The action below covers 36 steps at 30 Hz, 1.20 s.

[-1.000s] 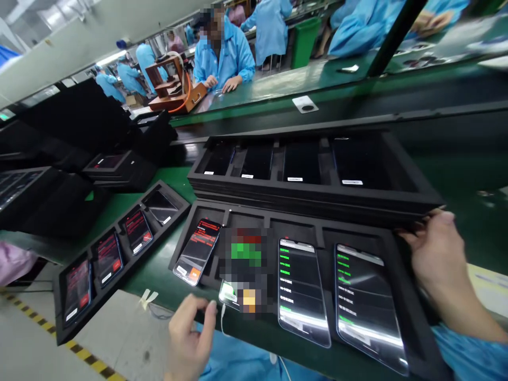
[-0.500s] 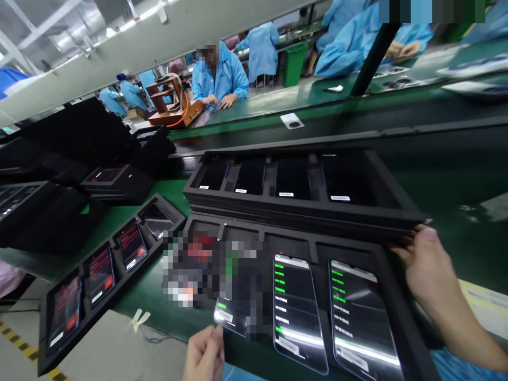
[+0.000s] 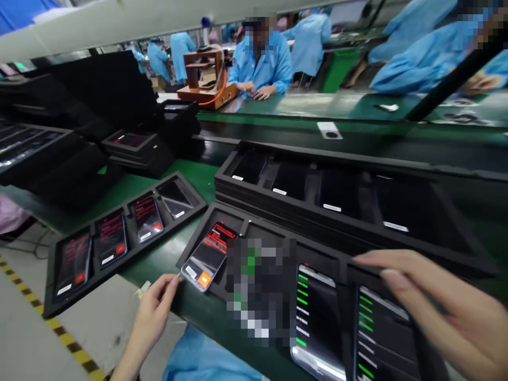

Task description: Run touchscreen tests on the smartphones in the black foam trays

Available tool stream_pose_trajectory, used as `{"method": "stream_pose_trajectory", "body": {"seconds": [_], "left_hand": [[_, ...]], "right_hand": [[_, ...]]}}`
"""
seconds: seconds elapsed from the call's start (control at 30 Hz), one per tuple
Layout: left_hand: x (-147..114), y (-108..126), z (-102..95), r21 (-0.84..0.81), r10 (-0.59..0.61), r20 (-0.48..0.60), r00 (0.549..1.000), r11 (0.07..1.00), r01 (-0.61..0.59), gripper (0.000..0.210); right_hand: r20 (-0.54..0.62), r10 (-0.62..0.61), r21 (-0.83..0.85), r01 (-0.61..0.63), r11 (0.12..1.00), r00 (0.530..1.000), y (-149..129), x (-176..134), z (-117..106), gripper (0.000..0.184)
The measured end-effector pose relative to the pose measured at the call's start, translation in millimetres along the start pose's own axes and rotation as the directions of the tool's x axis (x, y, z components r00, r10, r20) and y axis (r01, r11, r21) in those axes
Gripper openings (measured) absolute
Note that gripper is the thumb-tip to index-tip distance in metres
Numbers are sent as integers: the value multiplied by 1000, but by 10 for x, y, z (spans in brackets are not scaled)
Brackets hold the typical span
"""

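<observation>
In front of me lies a black foam tray (image 3: pixel 262 231) with smartphones leaning over its front edge. My left hand (image 3: pixel 156 304) is closed, thumb and forefinger pinching at the lower left corner of the leftmost smartphone (image 3: pixel 209 254), whose lit screen shows red text and an orange button. Pixel blocks cover the smartphone beside it. Two more smartphones to the right, one in the middle (image 3: pixel 317 317) and one at the end (image 3: pixel 383 338), show lists with green and white lines. My right hand (image 3: pixel 444 301) hovers over the end one, thumb and forefinger apart, holding nothing visible.
Behind is a stack of black trays (image 3: pixel 278 209) with dark phones on top. A slanted tray (image 3: pixel 130 259) of phones lies left, more tray stacks (image 3: pixel 135 153) beyond. A co-worker (image 3: pixel 260 58) in blue sits across the green bench, beside a wooden fixture (image 3: pixel 206 79).
My left hand has moved left from the second smartphone to the leftmost one. The right hand has left the tray stack's right end and come over the end smartphone. The view has turned.
</observation>
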State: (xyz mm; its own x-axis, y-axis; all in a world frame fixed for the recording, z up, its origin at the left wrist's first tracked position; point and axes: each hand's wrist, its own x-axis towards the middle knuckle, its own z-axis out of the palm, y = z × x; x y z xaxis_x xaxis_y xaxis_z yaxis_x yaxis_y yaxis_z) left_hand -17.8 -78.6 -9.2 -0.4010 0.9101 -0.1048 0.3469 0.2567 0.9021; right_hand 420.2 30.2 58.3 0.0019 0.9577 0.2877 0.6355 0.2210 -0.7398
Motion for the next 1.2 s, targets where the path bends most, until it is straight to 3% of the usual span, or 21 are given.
{"method": "stream_pose_trajectory", "body": {"seconds": [0.03,0.07,0.13,0.27,0.43,0.57,0.87,1.2], "left_hand": [[22,40,-1,4,0,41,999,1000,0,58],[38,61,4,6,-5,78,997,1000,5,57],[57,51,12,0,-15,116,993,1000,15,56],[51,-82,-4,-60,-28,113,993,998,35,54],[41,-142,-23,-120,-55,160,985,990,75,57],[40,-88,-4,-148,-68,200,977,984,99,58],[74,-74,90,-265,-206,271,940,923,278,67],[154,40,167,-324,-160,318,934,908,266,68]], "right_hand": [[196,-107,6,108,994,975,-137,70,119,36],[365,-202,36,203,978,909,-257,146,260,35],[541,-299,105,289,952,786,-435,305,589,39],[663,-357,172,330,928,658,-557,589,1298,52],[730,-368,160,379,911,576,-565,804,1875,62],[741,-353,130,394,910,571,-588,861,2004,65],[726,-324,144,327,934,606,-566,913,2012,61],[754,-250,139,224,965,608,-644,974,1969,57]]}}
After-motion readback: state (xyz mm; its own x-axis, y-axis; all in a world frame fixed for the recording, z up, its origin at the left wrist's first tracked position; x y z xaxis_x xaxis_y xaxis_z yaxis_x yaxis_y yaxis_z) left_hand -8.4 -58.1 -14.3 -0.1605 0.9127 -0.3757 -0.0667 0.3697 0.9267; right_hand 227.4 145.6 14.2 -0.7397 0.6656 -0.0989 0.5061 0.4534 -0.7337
